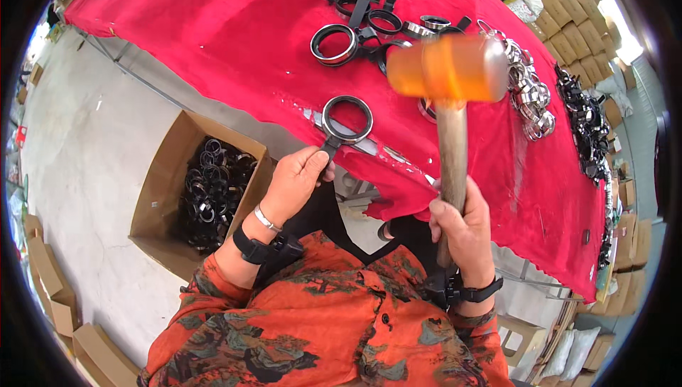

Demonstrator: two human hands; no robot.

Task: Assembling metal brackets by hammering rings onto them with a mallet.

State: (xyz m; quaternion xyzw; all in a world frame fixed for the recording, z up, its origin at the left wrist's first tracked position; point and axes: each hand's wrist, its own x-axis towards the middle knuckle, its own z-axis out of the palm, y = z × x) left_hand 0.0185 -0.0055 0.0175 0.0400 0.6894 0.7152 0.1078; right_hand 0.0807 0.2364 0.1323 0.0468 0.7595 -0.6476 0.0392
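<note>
left hand (297,177) pinches the short black stem of a black ring clamp (347,120), fingers closed round the stem, ring lying flat on the near edge of the red counter (234,39). right hand (462,234) fully wrapped round the wooden handle of a mallet (449,69), orange head raised and blurred (so exact height over the cloth hard to tell). key relation: the ring sits to the left of and slightly nearer than the mallet head, well apart from it; the clamp's long axis runs from the stem at the left thumb away to the ring on the far side, and the mallet handle runs near to far too. left hand is the closer one to the ring. far side of the counter has more black rings (334,44), a heap of shiny metal bands (529,96) on the right. cardboard box (160,181) of black rings on the floor at left.
</note>
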